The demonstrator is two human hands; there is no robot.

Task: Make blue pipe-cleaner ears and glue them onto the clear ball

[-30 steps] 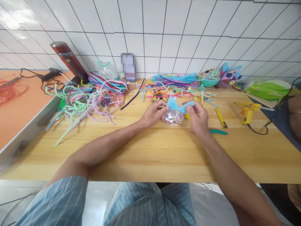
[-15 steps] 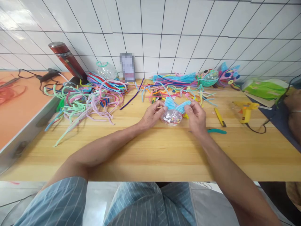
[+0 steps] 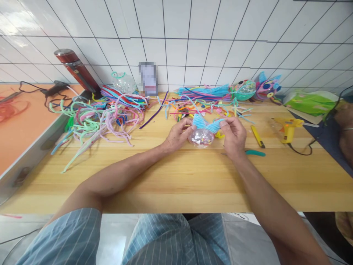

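Observation:
A clear plastic ball [image 3: 202,138] with colourful bits inside sits on the wooden table [image 3: 171,173] in front of me. Two ribbed, light-blue pipe-cleaner ears [image 3: 213,127] rise from its top in a V, and a loose blue strand runs up from the left one. My left hand [image 3: 179,134] pinches the left ear at its outer edge. With thumb and fingers, my right hand [image 3: 234,136] grips the tip of the right ear. Teal-handled pliers [image 3: 255,152] lie partly behind my right wrist.
A yellow cutter [image 3: 257,136] and a yellow glue gun [image 3: 289,131] lie to the right. Tangled pipe cleaners [image 3: 110,123] cover the left. Finished decorated balls [image 3: 244,90], a phone [image 3: 148,79] and a red thermos [image 3: 77,70] stand along the tiled wall.
My right hand has moved slightly outward to the right, and the right ear now looks broader and straighter. My left hand stays on the left ear.

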